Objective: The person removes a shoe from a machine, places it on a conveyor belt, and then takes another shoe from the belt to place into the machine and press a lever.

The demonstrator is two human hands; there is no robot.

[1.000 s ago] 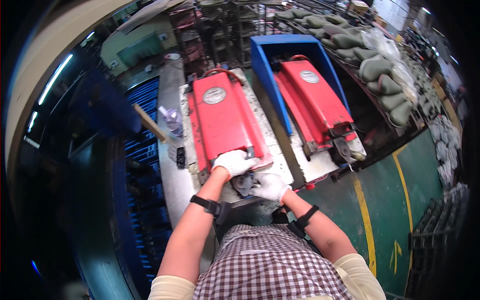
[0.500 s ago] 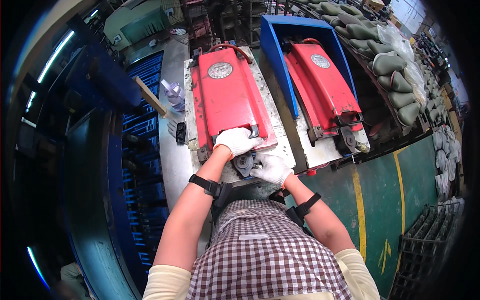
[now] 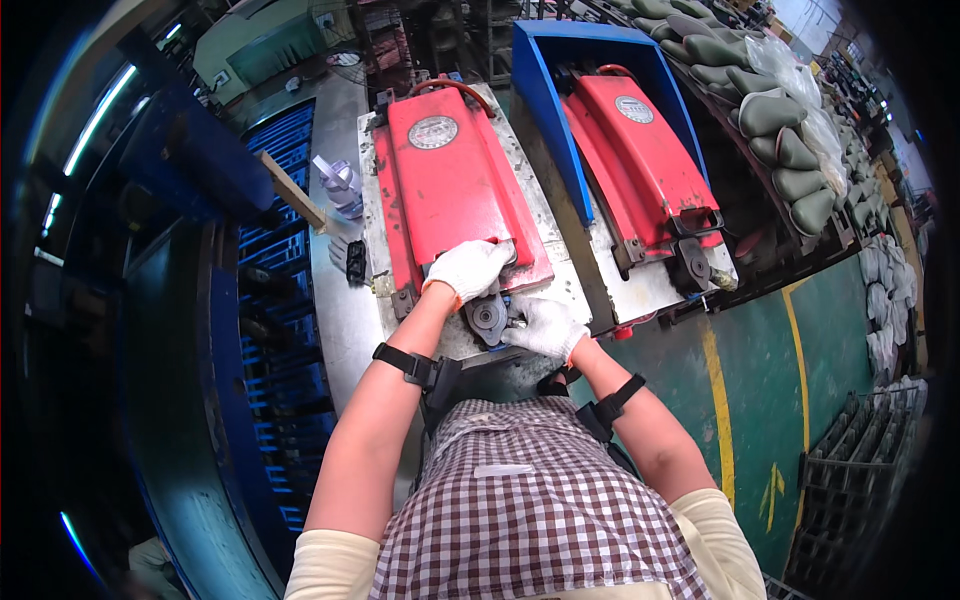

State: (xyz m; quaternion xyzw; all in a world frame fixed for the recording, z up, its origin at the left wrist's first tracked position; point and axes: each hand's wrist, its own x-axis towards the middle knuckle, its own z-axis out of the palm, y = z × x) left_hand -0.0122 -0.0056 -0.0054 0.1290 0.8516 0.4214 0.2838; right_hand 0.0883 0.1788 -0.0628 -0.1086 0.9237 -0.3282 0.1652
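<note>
White work gloves cover both hands. At the near end of the left red machine [image 3: 455, 180], my left hand [image 3: 468, 270] is closed around the dark handle, which it mostly hides. Just below it, a dark grey metal piece with a round boss [image 3: 487, 316] sticks out from the machine's front. My right hand [image 3: 545, 328] is at the right side of this piece, fingers pinched together. What they grip there is mostly hidden.
To the right stands a second red machine [image 3: 640, 160] with a blue hood [image 3: 590, 45]. Grey-green padded pieces [image 3: 770, 115] fill a rack beyond it. Left are a clear bottle [image 3: 345, 190], a small black object [image 3: 356, 262] and blue rollers [image 3: 285, 400].
My left hand has shifted slightly up and left, and more of the grey metal piece shows. My right hand stays beside it. The whole view has moved a little.
</note>
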